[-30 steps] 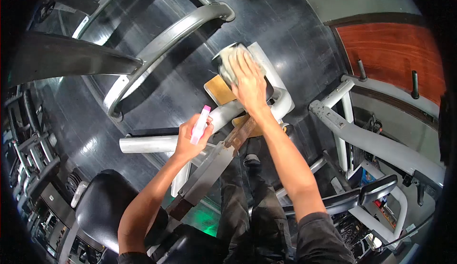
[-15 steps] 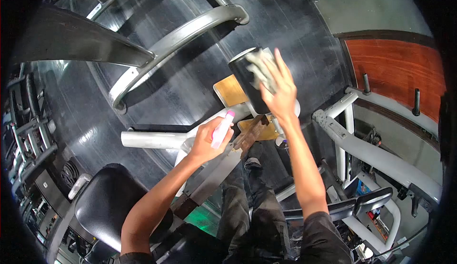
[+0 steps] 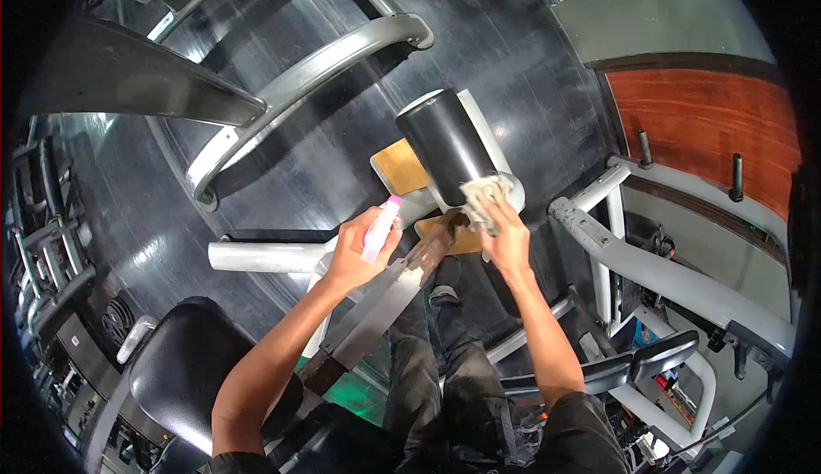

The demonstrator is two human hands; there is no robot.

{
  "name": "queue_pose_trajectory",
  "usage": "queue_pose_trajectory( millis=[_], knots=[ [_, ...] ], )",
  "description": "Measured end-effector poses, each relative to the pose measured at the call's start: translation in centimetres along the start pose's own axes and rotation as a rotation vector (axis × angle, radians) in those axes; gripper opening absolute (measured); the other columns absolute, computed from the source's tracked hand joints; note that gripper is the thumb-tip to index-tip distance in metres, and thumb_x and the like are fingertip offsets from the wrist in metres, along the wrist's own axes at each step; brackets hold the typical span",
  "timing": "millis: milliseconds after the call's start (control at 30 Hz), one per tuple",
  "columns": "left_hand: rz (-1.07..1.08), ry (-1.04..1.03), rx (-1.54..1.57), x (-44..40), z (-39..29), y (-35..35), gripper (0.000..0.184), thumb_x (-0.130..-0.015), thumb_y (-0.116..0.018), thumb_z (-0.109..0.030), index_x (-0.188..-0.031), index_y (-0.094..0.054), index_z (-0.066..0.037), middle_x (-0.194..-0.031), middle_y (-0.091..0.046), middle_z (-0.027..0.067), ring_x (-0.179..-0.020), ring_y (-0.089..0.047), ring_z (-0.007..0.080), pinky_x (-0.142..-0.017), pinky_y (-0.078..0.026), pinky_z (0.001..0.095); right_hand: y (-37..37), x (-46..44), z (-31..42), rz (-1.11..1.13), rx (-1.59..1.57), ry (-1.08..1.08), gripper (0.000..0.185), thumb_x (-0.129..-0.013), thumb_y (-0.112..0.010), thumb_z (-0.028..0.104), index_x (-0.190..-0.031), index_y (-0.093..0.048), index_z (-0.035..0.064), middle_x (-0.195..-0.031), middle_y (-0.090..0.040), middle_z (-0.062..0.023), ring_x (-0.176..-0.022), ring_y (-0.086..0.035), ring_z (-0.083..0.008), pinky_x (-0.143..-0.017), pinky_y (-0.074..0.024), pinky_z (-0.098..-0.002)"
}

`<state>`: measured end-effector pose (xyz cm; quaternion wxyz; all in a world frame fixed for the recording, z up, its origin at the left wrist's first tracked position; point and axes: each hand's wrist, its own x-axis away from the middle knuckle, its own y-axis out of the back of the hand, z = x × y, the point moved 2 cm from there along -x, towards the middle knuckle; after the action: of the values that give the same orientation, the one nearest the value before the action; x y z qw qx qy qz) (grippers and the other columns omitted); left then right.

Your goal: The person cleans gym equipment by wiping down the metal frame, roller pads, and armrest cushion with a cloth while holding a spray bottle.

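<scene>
One head-worn camera (wide-angled) looks forward and down at the hands.

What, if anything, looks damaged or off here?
The grey beam: toward the black roller pad, its grey finish ends in a ragged edge, leaving a brown stretch. Looks like worn paint or rust; can't tell which.

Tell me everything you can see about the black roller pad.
The roller pad is a thick black cylinder, smooth and shiny like vinyl, with a pale rim at its far end. It lies slanted in view beside a white bar. The cloth in the right hand covers part of its near end, apparently touching it.
</scene>
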<state>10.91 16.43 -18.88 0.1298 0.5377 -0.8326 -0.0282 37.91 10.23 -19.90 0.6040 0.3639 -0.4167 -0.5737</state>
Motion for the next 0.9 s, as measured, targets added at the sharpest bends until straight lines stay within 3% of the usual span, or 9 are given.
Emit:
queue_pose_trajectory(
  millis=[67, 133, 267, 300, 367, 433, 700, 833, 900],
  knots=[
    [0.004, 0.001, 0.012, 0.1, 0.0, 0.0, 0.012, -0.087, -0.067, -0.004, -0.098, -0.063, -0.005, -0.079, -0.065, 0.0024, -0.067, -0.059, 0.0079, -0.062, -0.048, 0.0263, 0.3, 1.2, -2.1, 0.014, -0.454, -0.469, 0.050, -0.081, -0.074, 0.012, -0.129, -0.061, 0.0108, -0.127, -0.063, -0.0143, -0.114, -0.062, -0.0264, -0.099, -0.0461, -0.0342],
    [0.005, -0.030, 0.011, 0.0, -0.1, 0.0, 0.012, -0.087, -0.067, -0.003, -0.098, -0.063, -0.005, -0.079, -0.065, 0.0024, -0.067, -0.058, 0.0075, -0.061, -0.047, 0.0257, 0.8, 0.4, -3.5, -0.160, -0.777, -0.654, 0.037, -0.093, -0.065, 0.019, -0.126, -0.061, 0.0023, -0.114, -0.068, -0.0129, -0.111, -0.060, -0.0183, -0.098, -0.0438, -0.0313],
    [0.013, -0.031, 0.021, 0.2, -0.1, -0.2, 0.012, -0.086, -0.066, -0.003, -0.098, -0.063, -0.005, -0.079, -0.065, 0.0021, -0.067, -0.058, 0.0073, -0.060, -0.047, 0.0254, 4.0, -7.3, 1.9, -0.585, -0.663, -0.295, 0.041, -0.094, -0.061, 0.013, -0.132, -0.055, -0.0005, -0.133, -0.059, -0.0124, -0.124, -0.053, -0.0215, -0.108, -0.0368, -0.0350],
    [0.020, 0.002, 0.008, 0.2, 0.0, -0.1, 0.012, -0.086, -0.066, -0.002, -0.098, -0.063, -0.005, -0.079, -0.065, 0.0020, -0.067, -0.058, 0.0073, -0.060, -0.047, 0.0253, 3.8, -9.2, 3.2, -0.636, -0.540, -0.135, 0.047, -0.086, -0.066, 0.009, -0.132, -0.058, 0.0090, -0.141, -0.051, -0.0177, -0.131, -0.047, -0.0329, -0.111, -0.0345, -0.0429],
    [0.031, 0.052, -0.008, 0.3, -0.3, 0.0, 0.013, -0.085, -0.066, 0.000, -0.098, -0.063, -0.004, -0.081, -0.065, 0.0023, -0.071, -0.058, 0.0075, -0.063, -0.047, 0.0253, 0.4, -13.5, 4.1, -0.488, -0.261, 0.117, 0.055, -0.078, -0.073, 0.016, -0.131, -0.061, 0.0216, -0.148, -0.040, -0.0196, -0.138, -0.037, -0.0388, -0.113, -0.0312, -0.0512],
    [0.031, 0.045, 0.005, 0.2, -0.2, -0.1, 0.012, -0.086, -0.065, 0.000, -0.098, -0.063, -0.003, -0.082, -0.065, 0.0026, -0.073, -0.058, 0.0074, -0.065, -0.047, 0.0253, -3.8, -15.3, 5.9, -0.171, 0.056, 0.068, 0.063, -0.072, -0.078, 0.022, -0.131, -0.059, 0.0258, -0.146, -0.043, -0.0164, -0.137, -0.037, -0.0377, -0.114, -0.0279, -0.0541],
    [0.003, 0.042, -0.007, -0.1, -0.1, 0.1, 0.012, -0.086, -0.067, -0.003, -0.097, -0.063, -0.002, -0.082, -0.067, 0.0048, -0.069, -0.059, 0.0099, -0.064, -0.048, 0.0265, -2.6, -6.8, 3.7, -0.064, 0.094, 0.099, 0.080, -0.063, -0.079, 0.010, -0.137, -0.055, 0.0258, -0.151, -0.040, -0.0125, -0.139, -0.037, -0.0326, -0.115, -0.0311, -0.0450],
    [-0.008, 0.019, 0.008, 0.2, 0.2, -0.2, 0.011, -0.087, -0.067, -0.005, -0.097, -0.063, -0.004, -0.079, -0.065, 0.0021, -0.064, -0.054, 0.0068, -0.059, -0.045, 0.0253, -0.7, -0.3, 1.9, 0.008, -0.148, -0.071, 0.071, -0.064, -0.074, 0.003, -0.131, -0.061, 0.0227, -0.146, -0.046, -0.0142, -0.134, -0.045, -0.0345, -0.110, -0.0397, -0.0438],
    [0.019, 0.011, 0.011, 0.2, 0.1, -0.1, 0.010, -0.087, -0.067, -0.006, -0.096, -0.063, -0.004, -0.076, -0.064, 0.0021, -0.065, -0.056, 0.0070, -0.059, -0.046, 0.0259, 1.1, 0.2, 1.6, 0.018, -0.454, -0.237, 0.054, -0.077, -0.071, 0.006, -0.129, -0.062, 0.0144, -0.132, -0.060, -0.0130, -0.124, -0.056, -0.0263, -0.103, -0.0451, -0.0371]
  ],
)
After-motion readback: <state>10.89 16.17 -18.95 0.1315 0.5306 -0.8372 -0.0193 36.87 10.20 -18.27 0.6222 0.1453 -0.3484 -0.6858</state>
